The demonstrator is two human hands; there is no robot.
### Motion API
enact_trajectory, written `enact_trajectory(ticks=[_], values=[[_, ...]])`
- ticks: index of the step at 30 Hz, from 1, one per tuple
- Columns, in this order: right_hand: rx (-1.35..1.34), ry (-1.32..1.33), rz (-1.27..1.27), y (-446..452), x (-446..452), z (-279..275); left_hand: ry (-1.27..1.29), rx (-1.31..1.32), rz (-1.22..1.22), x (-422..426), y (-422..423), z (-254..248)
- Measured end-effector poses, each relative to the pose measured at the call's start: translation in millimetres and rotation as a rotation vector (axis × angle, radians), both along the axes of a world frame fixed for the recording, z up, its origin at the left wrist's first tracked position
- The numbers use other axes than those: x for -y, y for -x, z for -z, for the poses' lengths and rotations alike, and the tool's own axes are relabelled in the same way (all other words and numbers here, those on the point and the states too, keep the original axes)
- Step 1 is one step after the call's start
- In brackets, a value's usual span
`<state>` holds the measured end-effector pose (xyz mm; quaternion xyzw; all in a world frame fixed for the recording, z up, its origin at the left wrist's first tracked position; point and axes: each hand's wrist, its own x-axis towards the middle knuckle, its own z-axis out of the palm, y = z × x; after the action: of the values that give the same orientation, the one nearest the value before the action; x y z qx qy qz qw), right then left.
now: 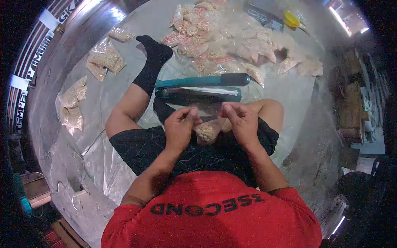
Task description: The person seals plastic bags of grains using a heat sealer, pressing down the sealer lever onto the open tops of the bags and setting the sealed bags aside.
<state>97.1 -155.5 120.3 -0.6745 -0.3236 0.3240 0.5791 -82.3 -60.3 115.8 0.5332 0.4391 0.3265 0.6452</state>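
Observation:
A clear plastic bag (207,133) with pale, crumbly contents hangs between my hands, above my lap. My left hand (180,126) pinches the bag's upper left edge. The upper right edge is pinched between the thumb and fingers of my right hand (241,120). The bag's top is stretched flat and its contents sit at the bottom. Just beyond my hands lies a teal and black bar sealer (198,94), its long arm (198,80) raised a little above the base.
Many filled clear bags (211,45) are heaped beyond the sealer. More filled bags (103,60) lie at the left on the pale sheet (111,165). A yellow object (292,19) is at the upper right. My legs surround the sealer's near side.

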Motion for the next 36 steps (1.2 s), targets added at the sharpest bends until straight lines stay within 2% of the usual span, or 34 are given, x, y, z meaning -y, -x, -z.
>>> enact_trajectory(ticks=[1, 3, 4, 6, 9, 11, 13, 14, 19, 21, 23, 25, 28, 31, 33, 35, 36], values=[[-0.078, 0.004, 0.007, -1, -3, 2, -0.002, 0.004, 0.003, -5, -3, 3], [-0.073, 0.066, 0.052, 1, -9, 1, 0.274, 0.129, -0.046, -13, -6, 15], [-0.071, 0.127, 0.092, 2, -12, 0, 0.274, 0.131, -0.047, -17, -9, 20], [-0.118, 0.089, 0.13, -2, -20, 28, 0.404, 0.181, -0.043, -25, -14, 28], [-0.242, 0.077, 0.18, -9, -37, 65, 0.48, 0.147, -0.103, -38, -28, 31], [-0.319, 0.111, 0.194, -12, -48, 70, 0.455, 0.132, -0.087, -52, -36, 58], [-0.083, 0.296, 0.227, -14, -58, 71, 0.439, 0.113, -0.073, -64, -43, 86], [-0.085, 0.299, 0.23, -17, -61, 79, 0.464, 0.108, -0.06, -69, -47, 99], [-0.037, 0.317, 0.253, -28, -70, 98, 0.59, 0.133, -0.031, -58, -57, 82], [-0.033, 0.294, 0.229, -31, -71, 98, 0.463, 0.199, -0.095, -48, -59, 81], [-0.031, 0.27, 0.202, -36, -74, 108, 0.409, 0.204, -0.103, -53, -63, 115], [0.453, 0.184, 0.203, -39, -77, 123, 0.355, 0.211, -0.11, -56, -67, 119], [0.573, 0.19, 0.28, -38, -79, 126, 0.402, 0.173, -0.125, -59, -74, 126], [0.545, 0.257, 0.216, -40, -77, 123, 0.426, 0.209, -0.157, -63, -76, 144], [0.501, 0.329, 0.233, -41, -73, 116, 0.4, 0.084, -0.125, -64, -74, 153], [0.458, 0.397, 0.246, -43, -66, 113, 0.402, 0.093, -0.163, -63, -78, 163], [0.411, 0.279, 0.423, -47, -60, 111, 0.397, 0.106, -0.202, -64, -81, 160]])
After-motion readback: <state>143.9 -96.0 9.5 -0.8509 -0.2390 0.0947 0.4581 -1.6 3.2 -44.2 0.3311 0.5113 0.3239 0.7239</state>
